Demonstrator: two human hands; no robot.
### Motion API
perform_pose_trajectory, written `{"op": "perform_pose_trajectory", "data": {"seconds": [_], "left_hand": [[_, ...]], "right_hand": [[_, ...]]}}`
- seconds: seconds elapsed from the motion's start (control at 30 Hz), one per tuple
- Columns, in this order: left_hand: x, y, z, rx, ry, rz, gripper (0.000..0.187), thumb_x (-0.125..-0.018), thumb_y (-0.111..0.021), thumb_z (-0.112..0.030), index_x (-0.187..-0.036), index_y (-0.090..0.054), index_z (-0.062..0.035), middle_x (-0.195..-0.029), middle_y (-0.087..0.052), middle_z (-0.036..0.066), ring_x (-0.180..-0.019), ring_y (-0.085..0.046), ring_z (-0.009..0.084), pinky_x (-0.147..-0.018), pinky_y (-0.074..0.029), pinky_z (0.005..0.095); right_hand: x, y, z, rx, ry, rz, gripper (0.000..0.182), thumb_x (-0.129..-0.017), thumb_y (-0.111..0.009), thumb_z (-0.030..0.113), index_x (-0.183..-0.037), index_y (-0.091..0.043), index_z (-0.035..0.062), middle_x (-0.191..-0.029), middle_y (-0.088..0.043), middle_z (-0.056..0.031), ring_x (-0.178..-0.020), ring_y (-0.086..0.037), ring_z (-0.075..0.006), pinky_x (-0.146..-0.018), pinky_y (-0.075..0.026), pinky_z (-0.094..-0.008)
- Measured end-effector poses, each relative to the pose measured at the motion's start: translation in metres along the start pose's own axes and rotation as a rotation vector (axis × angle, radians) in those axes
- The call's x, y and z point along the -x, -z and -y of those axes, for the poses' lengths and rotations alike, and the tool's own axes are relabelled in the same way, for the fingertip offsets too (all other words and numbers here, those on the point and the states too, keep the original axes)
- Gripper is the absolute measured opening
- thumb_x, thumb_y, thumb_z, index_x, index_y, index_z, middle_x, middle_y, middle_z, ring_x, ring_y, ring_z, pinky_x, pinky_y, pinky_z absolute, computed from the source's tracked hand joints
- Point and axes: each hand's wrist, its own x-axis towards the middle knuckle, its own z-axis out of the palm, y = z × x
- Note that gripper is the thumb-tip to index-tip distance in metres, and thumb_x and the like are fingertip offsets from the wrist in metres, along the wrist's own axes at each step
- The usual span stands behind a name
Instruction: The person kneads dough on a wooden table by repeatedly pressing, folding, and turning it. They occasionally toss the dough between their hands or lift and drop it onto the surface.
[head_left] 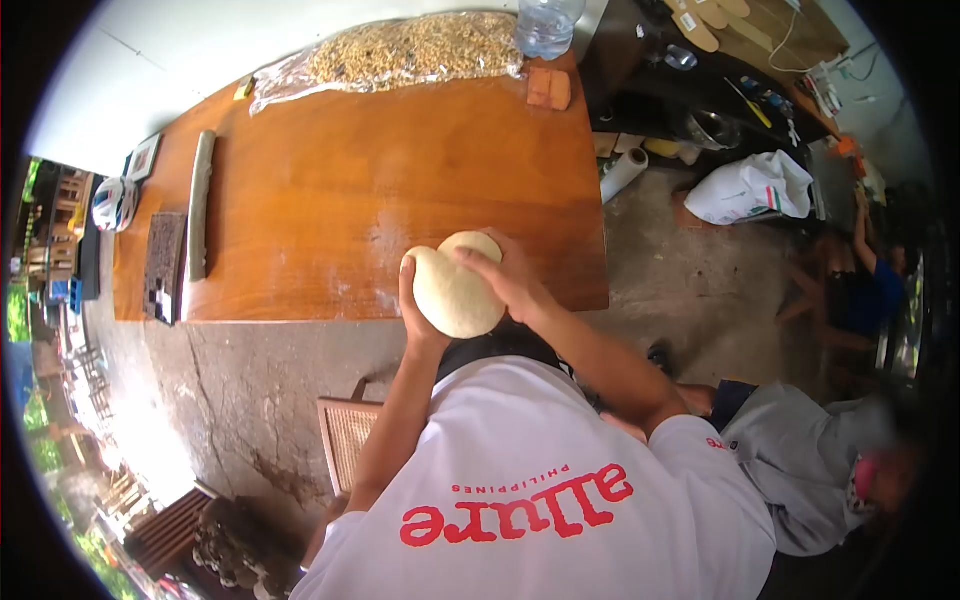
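Note:
A smooth pale ball of dough (457, 298) is held between my two hands above the near edge of the wooden table (330, 200). It is creased at the top, where a smaller lobe (472, 243) bulges toward the far side. My left hand (418, 308) cups the dough's left side, the thumb along its edge. From the right, my right hand (505, 277) grips it, with the thumb pressed in near the crease. The fingers beneath the dough are mostly hidden.
A plastic bag of grain-like bits (410, 52) lies along the table's back, beside a water jug (547, 28) and a brick-coloured block (549, 88). A long roll (202, 205) lies at left. A chair (345, 430) stands near my left; a person in grey (790, 460) is at right.

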Motion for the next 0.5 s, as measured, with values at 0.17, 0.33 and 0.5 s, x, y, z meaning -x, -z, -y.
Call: {"op": "perform_pose_trajectory", "data": {"seconds": [0.17,0.33,0.5], "left_hand": [[-0.027,0.025,-0.006,0.132,0.119,0.066,0.066,-0.093,-0.039,-0.067,-0.122,-0.056,-0.0117,-0.117,-0.062,0.014,-0.105,-0.063,0.0304,-0.089,-0.055,0.0454],[-0.065,0.045,-0.01,-0.317,-0.049,-0.185,0.041,-0.093,-0.064,-0.043,-0.099,-0.059,-0.0021,-0.089,-0.064,0.009,-0.078,-0.064,0.0163,-0.067,-0.055,0.0311],[-0.083,0.038,-0.024,-0.324,0.108,0.016,0.044,-0.099,-0.054,-0.038,-0.109,-0.064,0.0047,-0.102,-0.069,0.013,-0.092,-0.066,0.0194,-0.084,-0.052,0.0307]], "right_hand": [[0.004,-0.04,0.014,0.52,0.382,-0.33,0.04,-0.08,-0.079,0.032,-0.097,-0.064,-0.0005,-0.087,-0.069,-0.0151,-0.08,-0.067,-0.0215,-0.071,-0.053,-0.0345],[-0.018,-0.028,0.001,0.442,0.218,-0.527,0.037,-0.078,-0.079,0.025,-0.1,-0.065,-0.0013,-0.09,-0.07,-0.0117,-0.081,-0.067,-0.0183,-0.074,-0.053,-0.0328],[-0.033,-0.012,0.036,0.64,0.358,-0.59,0.039,-0.076,-0.081,0.027,-0.1,-0.066,-0.0006,-0.092,-0.071,-0.014,-0.083,-0.068,-0.0232,-0.077,-0.054,-0.0341]]}}
